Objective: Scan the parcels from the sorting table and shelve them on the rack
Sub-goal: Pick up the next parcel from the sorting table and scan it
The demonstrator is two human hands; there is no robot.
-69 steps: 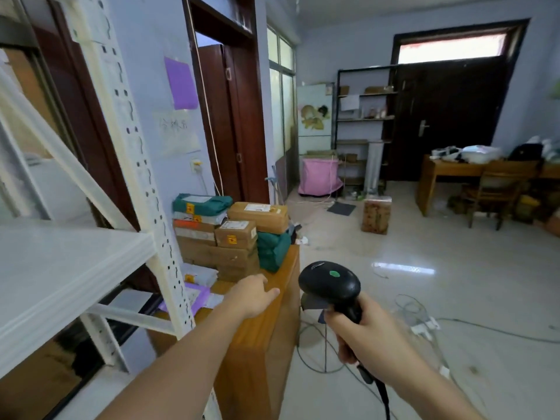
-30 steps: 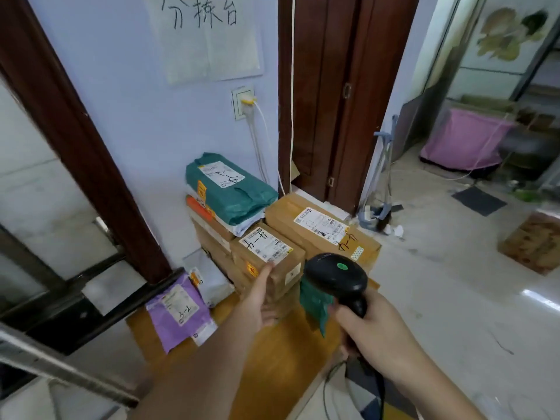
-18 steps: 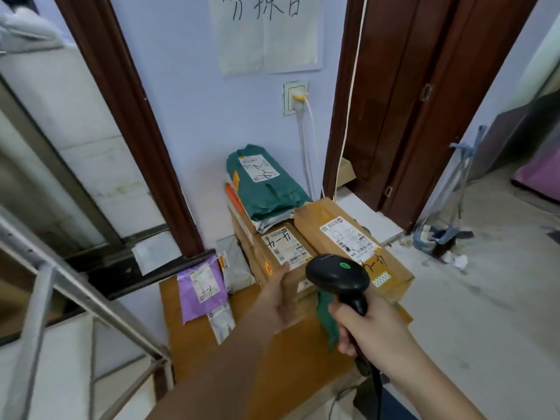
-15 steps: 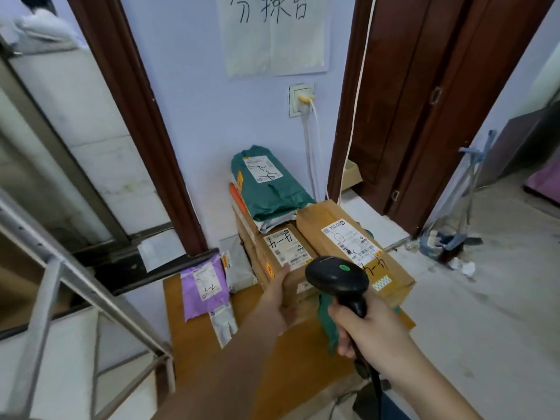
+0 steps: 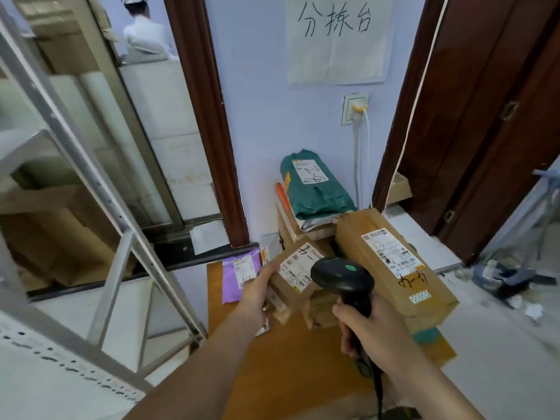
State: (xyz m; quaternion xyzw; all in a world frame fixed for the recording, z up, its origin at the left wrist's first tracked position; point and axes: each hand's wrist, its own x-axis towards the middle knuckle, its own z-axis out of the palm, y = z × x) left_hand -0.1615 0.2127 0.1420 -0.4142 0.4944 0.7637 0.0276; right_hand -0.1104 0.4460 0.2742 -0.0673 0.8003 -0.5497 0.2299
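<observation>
My left hand (image 5: 257,291) grips the left side of a small cardboard parcel (image 5: 292,275) with a white label, lifted and tilted off the stack on the wooden sorting table (image 5: 291,371). My right hand (image 5: 368,331) holds a black barcode scanner (image 5: 342,275) by its handle, its head just right of that parcel's label. A long brown box (image 5: 391,262) lies to the right. A green bag parcel (image 5: 313,184) tops the rear stack. A purple mailer (image 5: 239,275) lies flat at the table's left.
The grey metal rack (image 5: 91,189) fills the left side, its white shelf (image 5: 45,383) at the lower left. A paper sign (image 5: 336,37) hangs on the wall above a socket (image 5: 354,109). A dark wooden door (image 5: 485,116) stands right. The scanner cable (image 5: 378,395) hangs down.
I have stepped closer to the table. My left hand has closed on the small parcel and lifted it off the stack towards me. The scanner head now sits beside its label.
</observation>
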